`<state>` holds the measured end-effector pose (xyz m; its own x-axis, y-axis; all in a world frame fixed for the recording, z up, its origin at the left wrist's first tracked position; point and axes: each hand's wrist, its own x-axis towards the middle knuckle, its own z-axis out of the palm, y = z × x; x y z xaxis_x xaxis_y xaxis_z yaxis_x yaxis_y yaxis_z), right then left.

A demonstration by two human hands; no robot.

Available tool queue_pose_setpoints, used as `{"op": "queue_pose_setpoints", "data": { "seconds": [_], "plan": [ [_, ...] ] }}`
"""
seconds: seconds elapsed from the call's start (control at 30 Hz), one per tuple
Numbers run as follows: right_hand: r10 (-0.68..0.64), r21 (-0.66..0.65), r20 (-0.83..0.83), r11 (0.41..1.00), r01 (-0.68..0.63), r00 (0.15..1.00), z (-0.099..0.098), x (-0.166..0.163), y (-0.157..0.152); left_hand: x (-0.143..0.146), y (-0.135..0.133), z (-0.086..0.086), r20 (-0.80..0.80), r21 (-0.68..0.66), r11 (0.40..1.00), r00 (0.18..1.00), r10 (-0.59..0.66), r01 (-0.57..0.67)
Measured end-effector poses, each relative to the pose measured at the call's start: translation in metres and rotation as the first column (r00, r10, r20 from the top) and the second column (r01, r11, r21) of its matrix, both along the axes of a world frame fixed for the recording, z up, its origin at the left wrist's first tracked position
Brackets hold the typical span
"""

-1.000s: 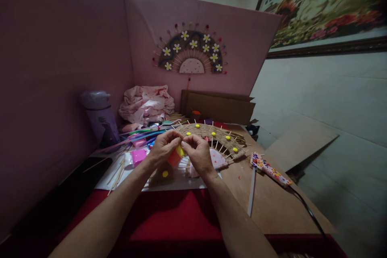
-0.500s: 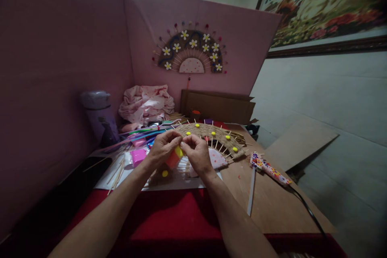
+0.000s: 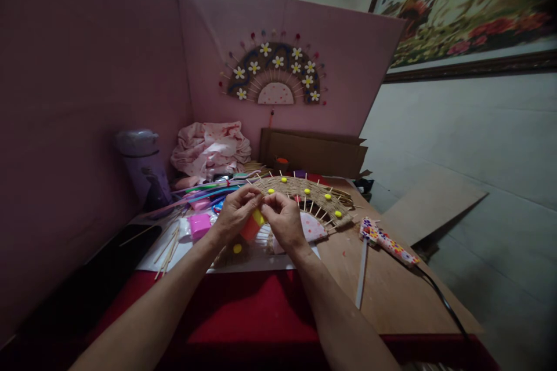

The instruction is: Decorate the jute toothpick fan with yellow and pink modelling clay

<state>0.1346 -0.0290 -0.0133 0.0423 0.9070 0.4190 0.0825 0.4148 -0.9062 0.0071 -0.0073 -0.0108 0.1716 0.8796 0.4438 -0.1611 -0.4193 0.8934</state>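
Note:
My left hand (image 3: 237, 211) and my right hand (image 3: 282, 219) meet with closed, pinching fingertips over a woven twine fan. Between them hangs a small packet (image 3: 251, 228), yellow at the top and orange below, that looks like soft clay in clear wrap. The fingers hide its upper edge. Under and behind the hands lies the twine fan (image 3: 321, 192), with thin sticks for ribs and several yellow dots on its band. A pink spotted half-round (image 3: 312, 226) forms its base, partly covered by my right hand. Another yellow dot (image 3: 237, 248) shows on the twine below my left wrist.
Left of the hands are a pink clay packet (image 3: 199, 225), loose sticks (image 3: 171, 252) and a purple tumbler (image 3: 145, 177). A flowered glue gun (image 3: 389, 242) with a cord lies at right. A finished fan (image 3: 274, 72) hangs on the pink panel behind, above cardboard (image 3: 311, 152).
Hardly anything differs. Both hands keep their pinch at the packet's top, and the packet has shifted very slightly between them.

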Motion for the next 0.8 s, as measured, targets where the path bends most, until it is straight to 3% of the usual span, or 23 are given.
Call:
{"op": "queue_pose_setpoints", "data": {
  "seconds": [0.8],
  "plan": [
    [-0.165,0.117,0.248,0.983,0.140,0.955,-0.0001,0.0002,-0.0052,0.0025,-0.0036,0.0026,-0.015,0.015,1.000,1.000,0.018,-0.018]
  ]
}}
